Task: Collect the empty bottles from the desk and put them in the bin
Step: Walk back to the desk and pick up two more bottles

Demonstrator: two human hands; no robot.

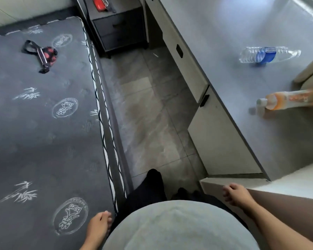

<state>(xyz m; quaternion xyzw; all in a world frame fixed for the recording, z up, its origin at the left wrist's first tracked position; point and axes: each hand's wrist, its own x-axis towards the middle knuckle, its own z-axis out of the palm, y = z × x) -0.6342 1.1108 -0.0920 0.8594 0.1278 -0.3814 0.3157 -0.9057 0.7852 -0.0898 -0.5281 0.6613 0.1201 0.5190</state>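
Note:
Two bottles lie on their sides on the grey desk (251, 127) at the right. The farther one is a clear bottle with a blue label (268, 54). The nearer one is an orange-tinted bottle with a white cap (289, 100), cap pointing left. My left hand (98, 227) hangs low beside the mattress edge, fingers loosely curled, holding nothing. My right hand (236, 194) hovers near the desk's near corner, well short of both bottles, fingers apart and empty. No bin is in view.
A dark patterned mattress (40, 123) fills the left, with a small strapped bag (42, 55) on it. A tiled floor aisle (148, 114) runs between mattress and desk. A dark drawer unit (119, 31) stands at the far end with a red object (98, 3) on top.

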